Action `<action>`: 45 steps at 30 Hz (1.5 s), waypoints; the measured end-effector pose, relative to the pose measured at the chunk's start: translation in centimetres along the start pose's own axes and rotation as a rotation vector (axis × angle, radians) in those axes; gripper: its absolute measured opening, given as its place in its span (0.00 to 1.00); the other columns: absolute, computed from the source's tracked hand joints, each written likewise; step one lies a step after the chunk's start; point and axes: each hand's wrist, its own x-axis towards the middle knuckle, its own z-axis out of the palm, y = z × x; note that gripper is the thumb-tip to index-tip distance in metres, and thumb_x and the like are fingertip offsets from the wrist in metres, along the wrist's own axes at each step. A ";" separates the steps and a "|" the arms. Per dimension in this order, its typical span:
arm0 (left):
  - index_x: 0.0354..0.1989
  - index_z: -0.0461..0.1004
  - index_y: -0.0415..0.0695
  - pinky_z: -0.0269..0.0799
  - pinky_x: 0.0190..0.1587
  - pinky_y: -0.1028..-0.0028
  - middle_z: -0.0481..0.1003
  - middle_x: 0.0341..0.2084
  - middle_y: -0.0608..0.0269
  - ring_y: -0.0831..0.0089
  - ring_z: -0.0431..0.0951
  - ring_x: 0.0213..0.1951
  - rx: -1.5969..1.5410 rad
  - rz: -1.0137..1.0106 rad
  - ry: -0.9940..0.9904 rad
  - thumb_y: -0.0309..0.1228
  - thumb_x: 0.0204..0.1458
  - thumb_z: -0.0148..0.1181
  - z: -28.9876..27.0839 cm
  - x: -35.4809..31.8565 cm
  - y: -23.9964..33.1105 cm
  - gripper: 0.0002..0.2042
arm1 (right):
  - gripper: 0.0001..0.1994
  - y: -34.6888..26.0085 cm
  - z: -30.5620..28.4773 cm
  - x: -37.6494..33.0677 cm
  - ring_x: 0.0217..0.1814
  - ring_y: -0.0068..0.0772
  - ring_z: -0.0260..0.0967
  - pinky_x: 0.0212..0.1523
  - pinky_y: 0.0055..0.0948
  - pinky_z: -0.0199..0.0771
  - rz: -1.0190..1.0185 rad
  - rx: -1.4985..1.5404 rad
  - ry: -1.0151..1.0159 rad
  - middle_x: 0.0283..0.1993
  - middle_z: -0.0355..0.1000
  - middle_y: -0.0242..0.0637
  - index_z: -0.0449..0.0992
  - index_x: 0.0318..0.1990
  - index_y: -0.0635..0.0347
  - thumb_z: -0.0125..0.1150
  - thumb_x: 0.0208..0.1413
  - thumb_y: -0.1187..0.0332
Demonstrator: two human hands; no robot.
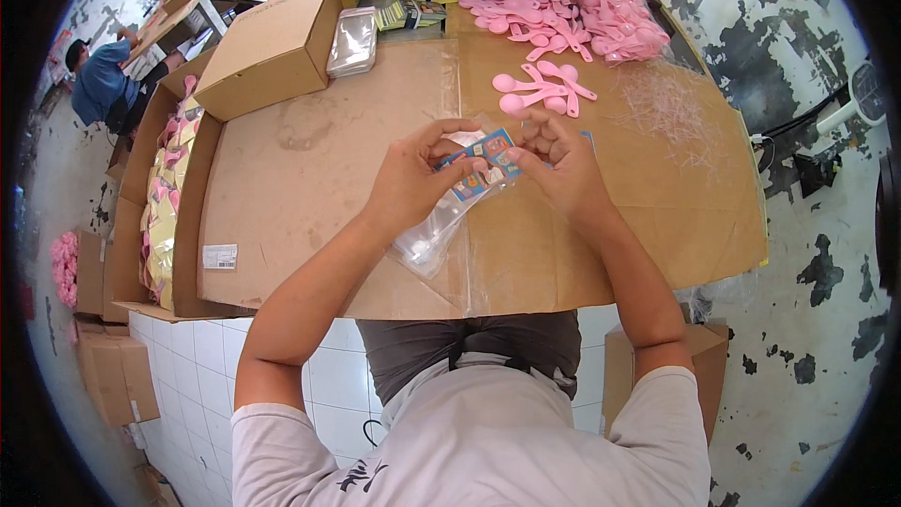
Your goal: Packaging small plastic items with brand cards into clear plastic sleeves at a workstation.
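At the middle of the cardboard-covered tabletop [310, 160], the two hands meet over a small colourful printed card [483, 161]; the left hand [413, 178] has its fingers curled and pinches the card's left edge together with the mouth of a clear plastic bag [434, 235]; the right hand [556, 164] is likewise closed down, fingertips pinching the card's right side; the bag trails from the hands toward the person, lying flat on the cardboard. Just beyond the hands lies a small cluster of pink plastic spoons [544, 89]; farther back a large heap of the same spoons [572, 14]; to the left a closed cardboard box [272, 47], with a stack of clear bags [353, 42] beside it; along the tabletop's left edge an open carton [169, 197] holds packed pink and yellow items.
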 end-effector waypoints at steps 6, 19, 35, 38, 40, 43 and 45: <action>0.60 0.71 0.37 0.76 0.41 0.78 0.83 0.36 0.60 0.82 0.80 0.38 -0.033 -0.105 -0.013 0.23 0.58 0.66 0.1 -0.2 0.1 0.21 | 0.14 1.2 0.2 -0.1 0.38 0.15 0.72 0.36 0.20 0.72 0.037 -0.160 -0.162 0.38 0.77 0.32 0.75 0.52 0.68 0.67 0.61 0.74; 0.64 0.68 0.37 0.74 0.34 0.81 0.82 0.37 0.64 0.85 0.78 0.35 -0.106 -0.109 -0.095 0.24 0.62 0.62 -0.2 -0.1 -0.6 0.22 | 0.09 1.2 -3.4 3.4 0.46 0.27 0.71 0.46 0.31 0.71 -0.069 -0.377 -0.151 0.44 0.76 0.37 0.82 0.47 0.61 0.62 0.63 0.68; 0.62 0.69 0.36 0.75 0.33 0.83 0.83 0.38 0.63 0.87 0.78 0.33 -0.144 -0.115 -0.018 0.26 0.63 0.62 -1.0 0.3 0.2 0.20 | 0.08 -2.6 -5.4 3.8 0.37 0.21 0.69 0.40 0.26 0.71 -0.146 -0.322 -0.017 0.40 0.71 0.32 0.81 0.44 0.64 0.56 0.64 0.73; 0.63 0.69 0.34 0.74 0.33 0.81 0.83 0.37 0.64 0.87 0.77 0.31 -0.170 -0.087 -0.025 0.26 0.62 0.63 -0.6 0.5 -0.4 0.22 | 0.08 -3.1 -4.9 3.4 0.36 0.20 0.69 0.40 0.25 0.71 -0.205 -0.279 0.026 0.34 0.69 0.31 0.81 0.44 0.64 0.58 0.62 0.74; 0.62 0.70 0.35 0.75 0.34 0.82 0.83 0.38 0.63 0.86 0.78 0.32 -0.160 -0.112 -0.036 0.26 0.62 0.63 -0.8 0.4 -0.2 0.21 | 0.08 -3.8 -5.0 3.1 0.37 0.21 0.70 0.41 0.25 0.72 -0.203 -0.417 -0.019 0.33 0.70 0.31 0.81 0.44 0.64 0.57 0.62 0.74; 0.61 0.71 0.35 0.76 0.36 0.82 0.83 0.40 0.62 0.86 0.79 0.34 -0.132 -0.136 -0.040 0.27 0.63 0.62 -0.9 0.4 -0.7 0.19 | 0.08 -3.9 -4.7 3.1 0.39 0.22 0.72 0.43 0.26 0.73 -0.234 -0.564 -0.104 0.32 0.73 0.33 0.81 0.44 0.64 0.57 0.61 0.74; 0.61 0.72 0.34 0.76 0.36 0.81 0.83 0.40 0.62 0.85 0.79 0.35 -0.117 -0.134 -0.041 0.27 0.63 0.62 -0.7 0.4 -0.3 0.19 | 0.08 -3.7 -4.4 2.9 0.39 0.23 0.72 0.44 0.27 0.73 -0.263 -0.579 -0.137 0.33 0.75 0.34 0.81 0.44 0.64 0.57 0.61 0.74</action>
